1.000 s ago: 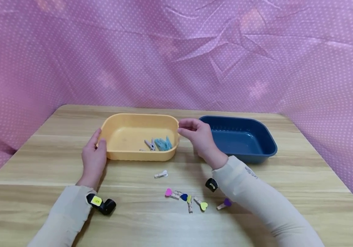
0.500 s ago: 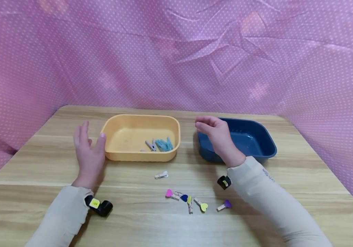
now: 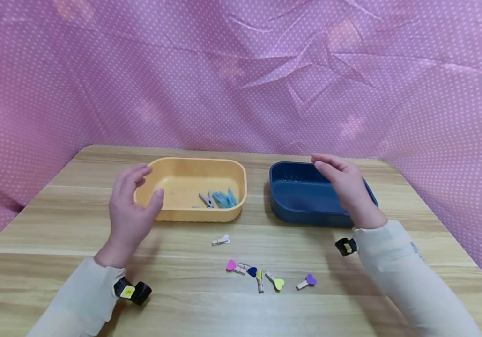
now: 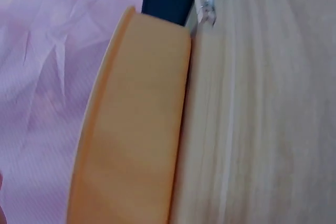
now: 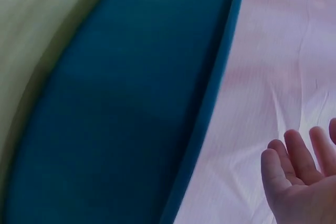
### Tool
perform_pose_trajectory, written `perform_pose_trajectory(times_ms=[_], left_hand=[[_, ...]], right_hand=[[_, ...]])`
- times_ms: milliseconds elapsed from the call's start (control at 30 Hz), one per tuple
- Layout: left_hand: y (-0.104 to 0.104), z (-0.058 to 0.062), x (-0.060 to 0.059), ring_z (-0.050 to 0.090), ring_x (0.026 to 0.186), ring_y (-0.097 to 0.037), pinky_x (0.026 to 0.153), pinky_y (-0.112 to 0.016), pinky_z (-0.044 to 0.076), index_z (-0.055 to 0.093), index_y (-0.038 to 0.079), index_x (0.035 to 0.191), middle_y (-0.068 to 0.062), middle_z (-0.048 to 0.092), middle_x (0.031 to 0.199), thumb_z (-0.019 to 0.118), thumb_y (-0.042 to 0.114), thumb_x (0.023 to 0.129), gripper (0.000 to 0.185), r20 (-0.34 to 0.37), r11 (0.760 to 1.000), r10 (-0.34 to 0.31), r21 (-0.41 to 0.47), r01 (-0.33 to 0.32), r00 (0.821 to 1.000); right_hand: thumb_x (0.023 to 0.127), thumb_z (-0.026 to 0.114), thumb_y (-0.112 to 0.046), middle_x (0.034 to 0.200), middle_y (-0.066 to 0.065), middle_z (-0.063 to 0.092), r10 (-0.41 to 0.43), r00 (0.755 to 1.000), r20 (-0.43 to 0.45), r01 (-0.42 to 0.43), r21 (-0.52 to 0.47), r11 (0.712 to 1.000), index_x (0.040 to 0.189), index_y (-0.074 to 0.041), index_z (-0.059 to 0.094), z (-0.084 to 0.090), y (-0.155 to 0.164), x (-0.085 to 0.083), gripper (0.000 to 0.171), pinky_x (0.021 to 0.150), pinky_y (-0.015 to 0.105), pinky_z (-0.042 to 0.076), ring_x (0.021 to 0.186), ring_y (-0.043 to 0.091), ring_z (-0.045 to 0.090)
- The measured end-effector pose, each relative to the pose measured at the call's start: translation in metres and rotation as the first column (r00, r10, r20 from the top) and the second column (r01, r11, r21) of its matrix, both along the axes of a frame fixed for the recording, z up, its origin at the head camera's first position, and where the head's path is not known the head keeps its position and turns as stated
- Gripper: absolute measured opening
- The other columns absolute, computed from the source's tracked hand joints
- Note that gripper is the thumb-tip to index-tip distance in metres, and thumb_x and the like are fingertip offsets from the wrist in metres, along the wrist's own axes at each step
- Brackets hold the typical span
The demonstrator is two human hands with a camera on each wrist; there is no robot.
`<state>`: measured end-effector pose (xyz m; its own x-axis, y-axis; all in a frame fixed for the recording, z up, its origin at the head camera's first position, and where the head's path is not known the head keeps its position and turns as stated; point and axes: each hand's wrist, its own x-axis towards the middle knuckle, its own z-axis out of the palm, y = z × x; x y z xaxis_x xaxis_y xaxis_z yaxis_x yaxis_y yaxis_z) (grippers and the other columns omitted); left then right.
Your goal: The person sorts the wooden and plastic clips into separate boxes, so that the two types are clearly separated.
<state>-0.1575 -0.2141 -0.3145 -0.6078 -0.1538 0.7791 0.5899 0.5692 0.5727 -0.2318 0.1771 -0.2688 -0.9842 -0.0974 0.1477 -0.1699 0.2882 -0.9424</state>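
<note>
My left hand (image 3: 133,210), fingers relaxed and apart, hovers at the left end of the yellow bin (image 3: 198,215), overlapping its rim in the head view. It holds nothing. Over the right side of the navy blue bin (image 3: 304,217) is my right hand (image 3: 348,187), loosely bent and holding nothing; the right wrist view shows its spread fingers (image 5: 302,156) beside the blue wall. Inside the yellow bin lie light blue clothespins (image 3: 224,200) and a greyish purple clothespin (image 3: 208,200). Just in front of that bin rests a small clothespin with a white heart (image 3: 221,240).
Several small wooden clothespins with hearts lie nearer on the wooden table (image 3: 190,299): one with a pink heart (image 3: 231,265), one navy (image 3: 252,271), two yellow, including this yellow heart (image 3: 279,284), and a purple heart (image 3: 310,280) apart at right. Pink dotted cloth (image 3: 241,84) hangs behind.
My left hand has let go of the yellow bin, swung outward, then come back over its left end. My right hand has moved right, from the yellow bin's right rim to above the blue bin.
</note>
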Motion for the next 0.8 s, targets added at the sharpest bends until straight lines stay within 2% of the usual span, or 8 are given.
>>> perform_pose_trajectory(times_ms=[33,100,167,300,433,600,700,800], left_hand=[[0.002,0.000,0.001,0.050,0.107,-0.012,0.091,-0.015,0.040,0.058,-0.007,0.113,-0.019,0.057,0.116,0.064,0.002,0.074,0.041,-0.033,0.999,-0.038,-0.031,0.037,0.999],[0.006,0.001,0.004,0.052,0.100,-0.008,0.087,-0.014,0.043,0.060,-0.006,0.108,-0.017,0.060,0.108,0.063,0.002,0.073,0.036,-0.075,0.988,-0.121,-0.105,0.113,0.990],[0.009,0.000,0.006,0.056,0.093,-0.007,0.083,-0.012,0.045,0.062,-0.005,0.104,-0.014,0.063,0.100,0.061,0.009,0.079,0.029,-0.096,0.966,-0.188,-0.199,0.166,0.978],[0.017,-0.002,0.011,0.059,0.084,-0.014,0.082,-0.010,0.045,0.063,-0.001,0.100,-0.008,0.066,0.093,0.060,0.018,0.084,0.025,-0.036,0.903,-0.286,-0.344,0.257,0.957],[0.024,-0.007,0.013,0.061,0.085,-0.014,0.080,-0.014,0.048,0.063,0.003,0.101,-0.005,0.067,0.095,0.068,0.009,0.077,0.025,0.095,0.830,-0.372,-0.412,0.377,0.923],[0.033,-0.010,0.014,0.063,0.084,-0.011,0.077,-0.023,0.053,0.065,0.006,0.106,-0.003,0.068,0.097,0.069,0.008,0.078,0.028,0.328,0.749,-0.388,-0.432,0.502,0.861],[0.037,-0.011,0.014,0.063,0.084,-0.010,0.076,-0.024,0.053,0.065,0.006,0.108,-0.005,0.068,0.100,0.066,0.012,0.084,0.025,0.468,0.726,-0.350,-0.412,0.551,0.812],[0.039,-0.014,0.013,0.062,0.084,-0.008,0.076,-0.024,0.053,0.065,0.007,0.106,-0.005,0.068,0.100,0.064,0.014,0.085,0.022,0.530,0.718,-0.319,-0.406,0.566,0.785]], right_hand=[[0.093,0.054,-0.033,0.114,-0.014,0.058,-0.012,1.000,-0.008,0.012,0.011,1.000,0.129,-0.004,0.053,0.000,0.007,0.000,0.046,0.109,0.043,0.027,0.123,0.013,0.042],[0.093,0.054,-0.035,0.113,-0.017,0.058,-0.052,0.999,-0.017,0.052,0.035,0.998,0.130,-0.004,0.053,-0.002,0.020,0.000,0.048,0.107,0.031,0.031,0.122,0.011,0.042],[0.093,0.053,-0.036,0.111,-0.020,0.057,-0.099,0.995,-0.015,0.100,0.049,0.994,0.131,-0.005,0.052,-0.004,0.032,-0.001,0.049,0.106,0.028,0.032,0.121,0.009,0.042],[0.091,0.058,-0.028,0.099,-0.024,0.060,-0.164,0.986,-0.002,0.164,-0.076,0.984,0.121,-0.013,0.062,-0.010,0.054,-0.005,0.034,0.092,0.011,0.038,0.111,0.002,0.046],[0.089,0.061,-0.024,0.093,-0.024,0.062,-0.204,0.979,0.024,0.205,-0.190,0.960,0.111,-0.018,0.068,-0.016,0.071,-0.005,0.024,0.081,0.005,0.041,0.102,-0.004,0.049],[0.089,0.061,-0.028,0.093,-0.026,0.058,-0.259,0.964,0.067,0.266,-0.154,0.952,0.121,-0.016,0.062,-0.024,0.087,-0.002,0.035,0.085,0.006,0.041,0.101,-0.006,0.050],[0.090,0.059,-0.026,0.093,-0.027,0.057,-0.277,0.959,0.065,0.284,-0.137,0.949,0.119,-0.016,0.063,-0.030,0.094,-0.002,0.031,0.081,0.005,0.041,0.100,-0.004,0.048],[0.090,0.059,-0.021,0.089,-0.026,0.059,-0.301,0.950,0.079,0.310,-0.181,0.933,0.106,-0.020,0.069,-0.037,0.097,-0.003,0.019,0.074,0.005,0.042,0.094,-0.003,0.049]])
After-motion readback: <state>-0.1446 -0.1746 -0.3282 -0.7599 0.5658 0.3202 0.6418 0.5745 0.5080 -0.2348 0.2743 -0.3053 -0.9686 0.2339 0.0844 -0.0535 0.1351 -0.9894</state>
